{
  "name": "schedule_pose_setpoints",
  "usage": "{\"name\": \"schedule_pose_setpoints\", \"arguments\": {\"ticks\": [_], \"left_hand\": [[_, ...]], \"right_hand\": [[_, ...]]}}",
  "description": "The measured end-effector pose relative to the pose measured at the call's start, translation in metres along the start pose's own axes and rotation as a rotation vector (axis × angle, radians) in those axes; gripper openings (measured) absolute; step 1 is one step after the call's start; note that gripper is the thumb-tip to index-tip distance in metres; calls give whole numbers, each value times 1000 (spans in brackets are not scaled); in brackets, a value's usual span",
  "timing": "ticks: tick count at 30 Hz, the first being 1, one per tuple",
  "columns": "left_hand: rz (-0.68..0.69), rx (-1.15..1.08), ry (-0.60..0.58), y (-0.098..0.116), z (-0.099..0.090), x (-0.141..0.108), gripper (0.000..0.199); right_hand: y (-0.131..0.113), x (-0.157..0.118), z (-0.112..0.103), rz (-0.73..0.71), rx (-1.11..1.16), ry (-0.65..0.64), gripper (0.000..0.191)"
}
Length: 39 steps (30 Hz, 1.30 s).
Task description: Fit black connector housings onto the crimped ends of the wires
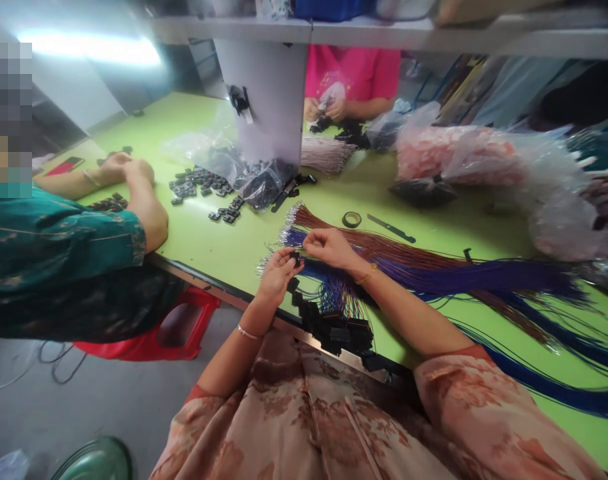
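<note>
My left hand (pixel 277 275) is closed around a small black connector housing (pixel 295 258), held just above the table's front edge. Close beside it, my right hand (pixel 331 249) pinches what looks like a thin wire, its tip pointing at the housing; most of that wire is hidden by the fingers. Under and behind my hands lie bundles of blue wires (pixel 414 277) and brown wires (pixel 329 225), with shiny metal terminals (pixel 287 230) at their left ends. Several black housings with wires (pixel 334 330) are heaped at the table edge below my hands.
A tape roll (pixel 353 219) and a flat dark blade-like tool (pixel 391 228) lie beyond the wires. Black connectors (pixel 199 183) are scattered left of a white upright panel (pixel 267 100). Plastic bags (pixel 459 157) stand at right. Co-workers sit left, near a red stool (pixel 184 327), and opposite.
</note>
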<state>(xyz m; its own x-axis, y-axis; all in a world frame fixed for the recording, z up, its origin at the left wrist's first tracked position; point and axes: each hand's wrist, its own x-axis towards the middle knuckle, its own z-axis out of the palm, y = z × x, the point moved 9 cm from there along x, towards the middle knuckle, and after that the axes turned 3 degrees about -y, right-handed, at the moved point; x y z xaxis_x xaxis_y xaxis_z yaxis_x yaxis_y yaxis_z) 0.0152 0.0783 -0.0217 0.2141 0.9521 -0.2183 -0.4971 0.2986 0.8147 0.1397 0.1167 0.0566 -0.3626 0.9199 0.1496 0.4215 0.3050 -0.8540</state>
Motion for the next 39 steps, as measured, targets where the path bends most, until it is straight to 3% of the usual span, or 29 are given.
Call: {"name": "schedule_pose_setpoints", "arguments": {"ticks": [8, 21, 33, 36, 39], "left_hand": [[-7, -35, 1, -1, 1, 1, 27], [20, 40, 20, -3, -1, -4, 34], [-35, 73, 71, -2, -1, -9, 36], [49, 162, 50, 3, 6, -19, 33], [205, 426, -93, 11, 29, -38, 25]], "right_hand": [[11, -18, 7, 40, -101, 61, 17], [1, -21, 14, 14, -246, 60, 15], [-4, -21, 24, -68, -288, -90, 15], [6, -14, 26, -25, -179, -205, 23], [11, -11, 31, -7, -221, -310, 26]]}}
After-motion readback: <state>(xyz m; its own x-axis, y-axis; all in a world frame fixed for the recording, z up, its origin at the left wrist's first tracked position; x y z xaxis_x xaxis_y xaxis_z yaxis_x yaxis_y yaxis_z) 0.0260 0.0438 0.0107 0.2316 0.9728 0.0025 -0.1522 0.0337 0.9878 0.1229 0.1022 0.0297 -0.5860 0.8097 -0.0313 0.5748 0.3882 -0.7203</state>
